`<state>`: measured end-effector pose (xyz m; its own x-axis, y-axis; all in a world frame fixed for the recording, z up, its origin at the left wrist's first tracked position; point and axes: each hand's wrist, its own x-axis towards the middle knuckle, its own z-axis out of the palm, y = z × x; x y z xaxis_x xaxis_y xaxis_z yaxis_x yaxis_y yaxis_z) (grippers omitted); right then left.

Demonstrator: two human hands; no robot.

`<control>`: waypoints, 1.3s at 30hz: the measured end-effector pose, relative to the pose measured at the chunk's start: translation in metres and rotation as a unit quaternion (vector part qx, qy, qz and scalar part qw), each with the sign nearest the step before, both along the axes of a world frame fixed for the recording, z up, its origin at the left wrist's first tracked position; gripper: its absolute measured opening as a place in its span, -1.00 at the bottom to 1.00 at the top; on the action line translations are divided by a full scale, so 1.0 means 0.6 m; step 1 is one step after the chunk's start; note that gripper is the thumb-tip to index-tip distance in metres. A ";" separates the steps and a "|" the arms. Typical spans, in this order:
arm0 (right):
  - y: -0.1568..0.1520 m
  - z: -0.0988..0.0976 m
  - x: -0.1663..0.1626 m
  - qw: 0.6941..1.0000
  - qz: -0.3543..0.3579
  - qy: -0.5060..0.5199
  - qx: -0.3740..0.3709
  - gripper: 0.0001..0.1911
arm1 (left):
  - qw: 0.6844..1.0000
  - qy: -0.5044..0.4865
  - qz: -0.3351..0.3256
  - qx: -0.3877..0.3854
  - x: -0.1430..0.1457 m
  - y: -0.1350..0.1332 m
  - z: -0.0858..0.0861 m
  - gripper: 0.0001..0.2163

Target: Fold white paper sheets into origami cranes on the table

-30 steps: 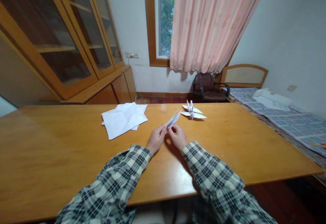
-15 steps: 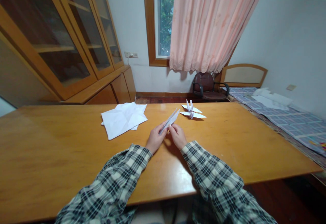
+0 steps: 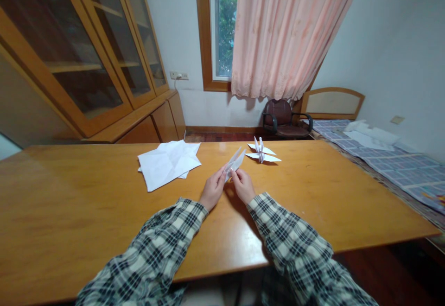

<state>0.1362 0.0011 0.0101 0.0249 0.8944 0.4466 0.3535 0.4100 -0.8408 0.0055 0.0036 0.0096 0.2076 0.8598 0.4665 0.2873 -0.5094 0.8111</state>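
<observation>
A piece of folded white paper (image 3: 235, 161) with two pointed tips is held between my hands above the table's middle. My left hand (image 3: 213, 189) pinches its left side. On the other side my right hand (image 3: 243, 185) grips the lower part with thumb and fingers; the lower folds are partly hidden by the fingers. Just beyond my right hand stand two white paper cranes (image 3: 263, 156), close together with wings spread. To the left of my hands lies a small stack of creased white paper sheets (image 3: 170, 160).
The wooden table (image 3: 104, 213) spans the view, its near edge close to my body. Past its far side are a glass-door cabinet (image 3: 104, 102), a brown armchair (image 3: 280, 116) and a pink curtain (image 3: 278, 37). A bed (image 3: 392, 157) is at the right.
My left fingers have shifted along the folded paper toward its lower part, and its two tips stand slightly wider apart. The cranes and sheets have stayed in place.
</observation>
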 end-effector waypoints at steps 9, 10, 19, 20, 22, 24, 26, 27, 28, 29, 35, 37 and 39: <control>-0.002 0.005 -0.002 1.000 0.008 -0.005 0.005 -0.63 | 0.999 0.004 0.039 -0.037 -0.003 -0.002 0.000 -0.74; -0.003 0.006 -0.002 1.000 0.010 -0.006 0.009 -0.65 | 0.999 0.000 0.038 -0.035 -0.003 -0.002 0.001 -0.74; -0.011 0.020 -0.003 0.999 0.018 0.011 0.031 -0.73 | 0.997 -0.066 0.022 -0.025 -0.003 0.001 0.007 -0.77; -0.011 0.021 -0.004 0.999 0.018 0.015 0.030 -0.73 | 0.996 -0.078 0.019 -0.029 -0.004 0.003 0.006 -0.77; -0.011 0.022 -0.004 0.999 0.022 0.020 0.031 -0.73 | 0.993 -0.107 0.009 -0.041 -0.004 0.007 0.003 -0.77; -0.011 0.022 -0.004 0.999 0.025 0.022 0.032 -0.73 | 0.989 -0.133 0.002 -0.059 -0.005 0.011 0.001 -0.78; -0.011 0.020 -0.004 0.999 0.025 0.021 0.029 -0.73 | 0.984 -0.157 -0.002 -0.082 -0.005 0.014 0.000 -0.78; -0.011 0.018 -0.004 0.999 0.024 0.020 0.026 -0.73 | 0.981 -0.168 -0.004 -0.094 -0.005 0.015 0.001 -0.78; -0.011 0.017 -0.004 0.999 0.024 0.021 0.023 -0.73 | 0.978 -0.181 -0.007 -0.106 -0.004 0.016 0.002 -0.78; -0.011 0.016 -0.003 0.999 0.025 0.024 0.019 -0.73 | 0.974 -0.194 -0.010 -0.119 -0.004 0.016 0.003 -0.77; -0.012 0.013 -0.004 0.997 0.046 0.059 0.009 -0.74 | 0.951 -0.246 -0.031 -0.186 -0.003 0.012 0.006 -0.75; -0.012 0.012 -0.004 0.996 0.052 0.066 0.003 -0.73 | 0.944 -0.262 -0.038 -0.197 -0.003 0.012 0.004 -0.74; -0.010 0.011 -0.003 0.996 0.055 0.071 -0.004 -0.72 | 0.940 -0.275 -0.041 -0.198 -0.002 0.014 0.002 -0.70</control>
